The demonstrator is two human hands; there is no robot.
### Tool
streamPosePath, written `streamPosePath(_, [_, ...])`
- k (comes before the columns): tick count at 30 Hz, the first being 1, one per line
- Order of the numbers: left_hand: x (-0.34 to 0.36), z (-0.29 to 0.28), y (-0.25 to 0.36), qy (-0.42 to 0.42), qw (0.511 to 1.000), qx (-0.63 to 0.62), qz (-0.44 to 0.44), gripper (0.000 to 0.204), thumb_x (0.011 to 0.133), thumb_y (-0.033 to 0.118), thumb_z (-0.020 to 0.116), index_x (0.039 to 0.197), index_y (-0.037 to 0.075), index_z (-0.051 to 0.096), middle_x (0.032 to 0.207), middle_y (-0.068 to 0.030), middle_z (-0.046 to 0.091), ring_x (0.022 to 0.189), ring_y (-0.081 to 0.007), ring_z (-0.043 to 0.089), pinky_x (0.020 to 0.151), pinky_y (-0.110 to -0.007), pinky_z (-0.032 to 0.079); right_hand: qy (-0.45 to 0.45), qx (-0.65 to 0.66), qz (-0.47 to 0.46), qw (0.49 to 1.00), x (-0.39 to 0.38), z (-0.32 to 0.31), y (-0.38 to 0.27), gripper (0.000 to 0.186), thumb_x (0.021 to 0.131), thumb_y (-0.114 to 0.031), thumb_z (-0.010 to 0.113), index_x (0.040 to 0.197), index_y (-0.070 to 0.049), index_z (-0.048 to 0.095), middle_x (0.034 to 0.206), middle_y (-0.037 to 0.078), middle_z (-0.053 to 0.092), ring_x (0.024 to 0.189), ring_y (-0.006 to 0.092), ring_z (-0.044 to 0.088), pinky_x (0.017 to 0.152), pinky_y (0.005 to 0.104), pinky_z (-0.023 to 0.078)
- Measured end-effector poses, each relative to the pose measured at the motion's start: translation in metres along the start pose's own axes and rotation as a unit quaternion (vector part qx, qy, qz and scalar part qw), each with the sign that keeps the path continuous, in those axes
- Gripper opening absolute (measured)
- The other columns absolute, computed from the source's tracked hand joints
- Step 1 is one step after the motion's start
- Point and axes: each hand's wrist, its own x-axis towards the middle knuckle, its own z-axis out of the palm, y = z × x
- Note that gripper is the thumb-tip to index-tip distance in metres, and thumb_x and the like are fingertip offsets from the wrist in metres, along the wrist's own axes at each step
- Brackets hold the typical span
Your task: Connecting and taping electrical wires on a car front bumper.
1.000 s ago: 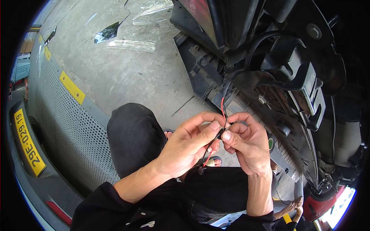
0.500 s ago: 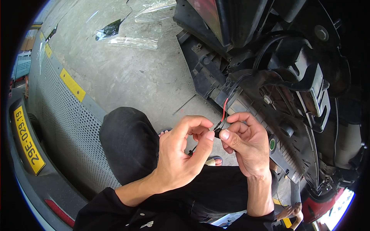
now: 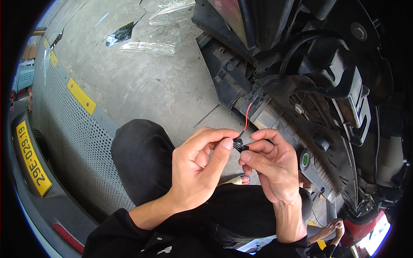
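Note:
Between my two hands is a small black ribbed piece (image 3: pixel 237 145), too small and covered to name more exactly. My left hand (image 3: pixel 200 165) pinches its left side between thumb and forefinger. The thumb and fingers of my right hand (image 3: pixel 273 165) close on its lower right end. A thin red wire (image 3: pixel 247 117), with a black stretch at its lower end, runs from the piece up toward the dark plastic underside of a vehicle (image 3: pixel 269 114). The other fingers of both hands are loosely curled.
Exposed vehicle parts with a metal bracket (image 3: pixel 359 105) fill the right. A perforated metal ramp (image 3: pixel 75 124) and another vehicle's bumper (image 3: pixel 56 215) lie left. Clear plastic scraps (image 3: pixel 148 47) rest on the concrete floor (image 3: pixel 163 81). Another person's hands (image 3: pixel 335 228) show at lower right.
Both hands have shifted slightly left with the black piece. It has turned so more of its ribbed side shows. The red wire has swung left with it.

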Motion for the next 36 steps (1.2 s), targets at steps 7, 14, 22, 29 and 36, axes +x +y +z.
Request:
streamPosePath(7, [-0.003, -0.004, 0.0, -0.061, 0.986, -0.141, -0.066, 0.02, 0.101, 0.001, 0.061, 0.119, -0.006, 0.067, 0.104, -0.008, 0.065, 0.092, -0.0089, 0.061, 0.081, -0.024, 0.05, -0.007, 0.051, 0.087, 0.995, 0.001, 0.002, 0.005, 0.04, 0.087, 0.004, 0.076, 0.12, 0.002, 0.054, 0.098, 0.017, 0.072, 0.084, 0.0223, 0.072, 0.065, 0.0301, 0.052])
streamPosePath(14, [-0.001, -0.006, 0.0, -0.048, 0.987, -0.137, -0.069, 0.02, 0.1, -0.001, 0.061, 0.119, -0.007, 0.063, 0.106, -0.0099, 0.067, 0.096, -0.0114, 0.063, 0.085, -0.027, 0.052, -0.022, 0.093, 0.067, 0.993, -0.002, -0.004, 0.013, 0.026, 0.093, -0.001, 0.072, 0.116, 0.0, 0.059, 0.097, 0.012, 0.073, 0.082, 0.0193, 0.072, 0.064, 0.029, 0.053])
streamPosePath(22, [-0.003, 0.003, -0.004, -0.054, 0.993, -0.1, -0.037, 0.026, 0.095, -0.005, 0.065, 0.121, -0.007, 0.061, 0.105, -0.0104, 0.068, 0.096, -0.0116, 0.064, 0.085, -0.028, 0.052, 0.049, -0.069, -0.114, 0.99, -0.012, 0.005, 0.024, 0.023, 0.096, -0.002, 0.07, 0.117, 0.002, 0.062, 0.096, 0.01, 0.076, 0.077, 0.0133, 0.071, 0.063, 0.0259, 0.055])
streamPosePath(29, [-0.008, 0.0, 0.001, -0.012, 0.992, -0.087, -0.096, 0.022, 0.094, -0.008, 0.066, 0.116, -0.009, 0.066, 0.112, -0.0108, 0.065, 0.09, -0.0097, 0.064, 0.078, -0.025, 0.054, 0.083, -0.117, -0.114, 0.983, -0.012, 0.008, 0.021, 0.024, 0.096, -0.003, 0.069, 0.117, 0.004, 0.061, 0.097, 0.011, 0.076, 0.077, 0.0126, 0.071, 0.063, 0.025, 0.055])
streamPosePath(36, [-0.007, 0.0, -0.001, -0.019, 0.998, -0.033, -0.051, 0.02, 0.094, -0.007, 0.067, 0.113, -0.006, 0.072, 0.114, -0.0105, 0.062, 0.092, -0.0096, 0.064, 0.078, -0.023, 0.053, 0.093, -0.098, -0.089, 0.987, -0.008, 0.008, 0.025, 0.025, 0.096, -0.005, 0.071, 0.115, 0.005, 0.059, 0.097, 0.013, 0.075, 0.076, 0.0136, 0.071, 0.062, 0.0252, 0.055])
